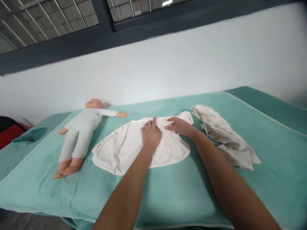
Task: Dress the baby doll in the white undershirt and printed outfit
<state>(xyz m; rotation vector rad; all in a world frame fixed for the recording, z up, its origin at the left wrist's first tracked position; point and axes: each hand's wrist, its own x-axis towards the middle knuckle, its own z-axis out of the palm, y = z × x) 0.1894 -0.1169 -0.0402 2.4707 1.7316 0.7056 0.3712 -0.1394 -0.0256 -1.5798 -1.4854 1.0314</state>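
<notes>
A white baby top (134, 140) lies spread out on the teal bed cover, its inner side mostly facing up and a small print along its edges. My left hand (151, 133) rests on the middle of it, palm down, fingers pointing to the far edge and thumb raised apart. Just to the right, my right hand (180, 126) reaches over the top's right part near the neckline. Its fingers point left, with a gap between thumb and forefinger, and touch the cloth.
A baby doll (83, 127) in a white suit lies on its back at the left. A crumpled printed baby garment (220, 131) lies at the right. The teal-covered bed (182, 195) meets a white wall (153, 76) under a dark window frame. Something red and black (11, 132) stands at the far left.
</notes>
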